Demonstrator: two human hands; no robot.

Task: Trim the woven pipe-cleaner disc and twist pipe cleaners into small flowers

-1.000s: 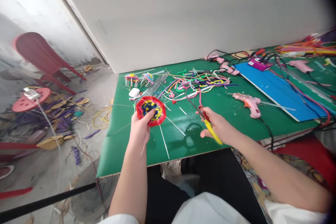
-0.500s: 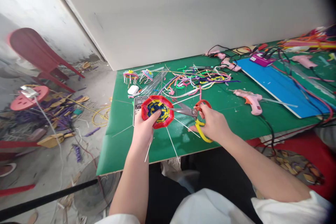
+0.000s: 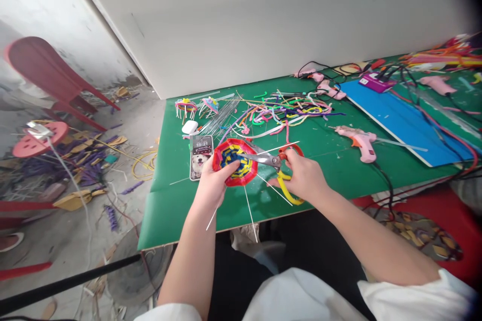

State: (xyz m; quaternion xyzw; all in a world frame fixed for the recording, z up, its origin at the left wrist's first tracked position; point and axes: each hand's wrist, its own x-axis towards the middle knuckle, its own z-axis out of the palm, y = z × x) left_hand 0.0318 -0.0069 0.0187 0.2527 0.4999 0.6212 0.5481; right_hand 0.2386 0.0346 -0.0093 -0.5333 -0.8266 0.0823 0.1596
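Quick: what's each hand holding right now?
Left hand: closed, holding the red-rimmed round piece, thumb over it.
Right hand: closed, holding the scissors by the handles.

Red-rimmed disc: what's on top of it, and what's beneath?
The left hand has its thumb on the disc; a scissors blade overlaps its right rim. Green table shows around it; whatever lies directly beneath is covered.

We are looking at a craft workshop: pink glue guns [image 3: 364,146] and colored pipe cleaners [image 3: 289,110] are lying heaped and scattered on a green table [image 3: 167,215] mid-frame. At left, purple and tan scraps [image 3: 92,166] are littering a gray floor [image 3: 145,116] below a stained wall [image 3: 56,0].
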